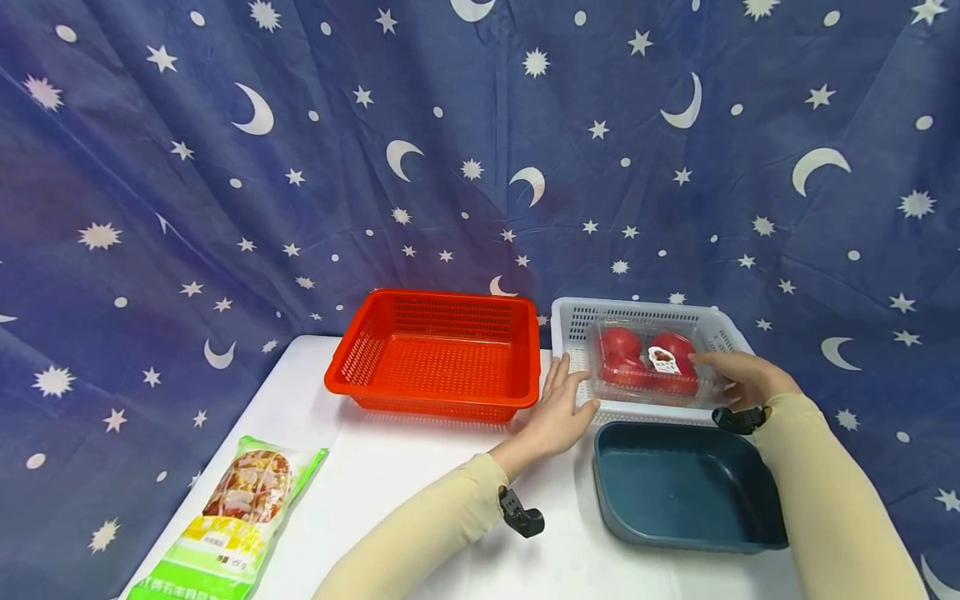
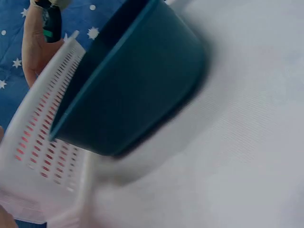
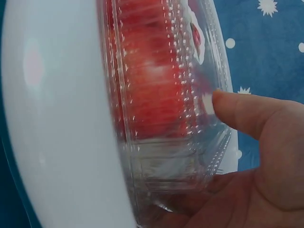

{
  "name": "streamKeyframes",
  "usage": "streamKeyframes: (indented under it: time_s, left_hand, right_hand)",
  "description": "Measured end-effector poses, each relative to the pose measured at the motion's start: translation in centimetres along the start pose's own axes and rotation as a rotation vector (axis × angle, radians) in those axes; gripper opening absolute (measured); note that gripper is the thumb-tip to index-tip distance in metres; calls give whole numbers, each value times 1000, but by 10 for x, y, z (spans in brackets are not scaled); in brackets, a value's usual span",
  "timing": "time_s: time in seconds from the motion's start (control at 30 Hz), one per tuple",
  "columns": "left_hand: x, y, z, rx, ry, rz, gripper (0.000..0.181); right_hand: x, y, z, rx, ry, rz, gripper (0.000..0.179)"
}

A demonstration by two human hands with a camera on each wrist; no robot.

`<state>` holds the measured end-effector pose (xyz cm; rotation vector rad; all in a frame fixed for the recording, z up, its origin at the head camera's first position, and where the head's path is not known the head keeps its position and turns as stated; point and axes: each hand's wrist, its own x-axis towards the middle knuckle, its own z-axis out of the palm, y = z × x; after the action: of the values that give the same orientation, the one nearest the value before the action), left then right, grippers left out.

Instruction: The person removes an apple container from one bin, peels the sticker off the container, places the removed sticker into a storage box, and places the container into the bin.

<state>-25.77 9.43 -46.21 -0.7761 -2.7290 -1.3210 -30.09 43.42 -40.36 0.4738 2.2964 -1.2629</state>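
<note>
A clear plastic clamshell box (image 1: 643, 377) of round red fruit, with a white label, lies in the white basket (image 1: 566, 312). My right hand (image 1: 750, 377) grips the box at its right end. In the right wrist view the thumb (image 3: 237, 110) presses on the lid while the other fingers reach under the end of the box. My left hand (image 1: 558, 417) is beside the white basket's left end, fingers straight and spread, holding nothing. The fingertips are right at that basket's rim, and the red basket's corner is close to the hand.
A red basket (image 1: 435, 406) stands at the back, left of the white one. In front of the white basket sits a dark teal tub (image 1: 690, 483), partly behind the right sleeve. A green and yellow food packet (image 1: 232, 517) lies at the table's left edge. A starry blue curtain hangs behind.
</note>
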Motion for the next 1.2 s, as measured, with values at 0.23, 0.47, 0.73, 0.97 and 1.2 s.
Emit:
streamKeyframes:
  time_s: [0.23, 0.47, 0.73, 0.97, 1.2]
  left_hand:
    - [-4, -11, 11, -56, 75, 4, 42]
    - [-9, -18, 17, -136, 89, -42, 42]
    - [-11, -26, 22, -306, 111, -26, 39]
    - [-12, -30, 25, -389, 125, -15, 41]
    - [-12, -32, 27, -453, 135, -20, 41]
  right_hand:
    - [4, 8, -2, 49, 10, -4, 94]
    - [9, 9, -2, 114, -5, -14, 92]
    - [12, 11, -1, 223, -40, -19, 96]
    - [9, 8, -2, 336, -59, -10, 96]
    - [9, 1, -2, 467, -88, 42, 102]
